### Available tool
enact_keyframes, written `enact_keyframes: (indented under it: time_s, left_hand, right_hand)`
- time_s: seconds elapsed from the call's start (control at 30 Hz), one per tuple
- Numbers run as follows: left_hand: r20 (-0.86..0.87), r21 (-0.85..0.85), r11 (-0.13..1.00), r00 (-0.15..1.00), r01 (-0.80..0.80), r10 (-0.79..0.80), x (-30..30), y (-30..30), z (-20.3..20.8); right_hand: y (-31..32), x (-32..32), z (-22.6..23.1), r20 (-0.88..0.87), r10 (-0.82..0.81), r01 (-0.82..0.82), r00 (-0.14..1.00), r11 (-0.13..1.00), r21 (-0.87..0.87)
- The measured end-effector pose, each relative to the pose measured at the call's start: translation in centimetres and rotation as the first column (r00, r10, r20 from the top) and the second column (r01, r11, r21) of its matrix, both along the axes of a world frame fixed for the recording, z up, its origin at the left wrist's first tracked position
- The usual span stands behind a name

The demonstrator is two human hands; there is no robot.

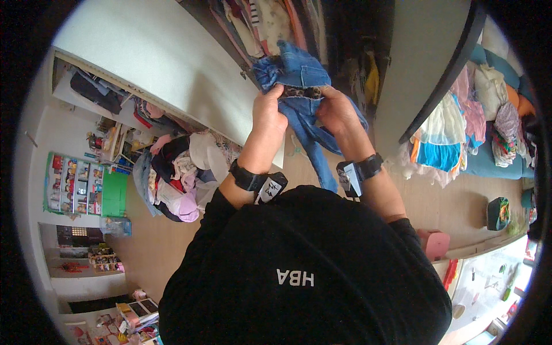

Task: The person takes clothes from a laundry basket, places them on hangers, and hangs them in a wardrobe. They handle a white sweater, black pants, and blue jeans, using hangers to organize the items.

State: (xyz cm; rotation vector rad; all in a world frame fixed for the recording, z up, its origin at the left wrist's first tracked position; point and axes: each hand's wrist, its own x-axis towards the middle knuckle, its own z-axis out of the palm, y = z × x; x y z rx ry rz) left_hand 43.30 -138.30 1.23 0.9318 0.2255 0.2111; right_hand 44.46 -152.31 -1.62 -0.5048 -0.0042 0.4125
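Note:
In front of me I hold up a blue denim garment (302,118) by its edge. My left hand (270,109) pinches it on the left, thumb on top. On the right, my right hand (336,109) grips the same edge. Between my thumbs a dark, brown-patterned strip shows at the opening. A patch of denim like a pocket lies just beyond it. One long narrow piece of the garment hangs down toward my chest, and folds hide whether it is a leg or a sleeve. Each wrist wears a black strap with a small device.
Ahead is an open wardrobe with hanging clothes (270,26), between a white door (155,52) at left and a pale panel (422,63) at right. A clothes pile (178,178) lies on the left floor. More clothes cover a blue-green sofa (489,158) at right.

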Motion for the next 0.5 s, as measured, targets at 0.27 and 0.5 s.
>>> enact_keyframes:
  time_s: [0.27, 0.5]
  left_hand:
    - [0.059, 0.013, 0.996, 0.995, 0.083, -0.084, -0.5, 0.0, 0.4]
    - [0.046, -0.002, 0.992, 0.991, 0.125, -0.125, -0.8, -0.3, 1.0]
  right_hand:
    - [0.1, -0.5, 0.5, -0.101, 0.000, -0.002, 0.995, 1.000, -0.022]
    - [0.1, -0.7, 1.0, -0.046, 0.040, -0.033, 0.998, 0.992, 0.125]
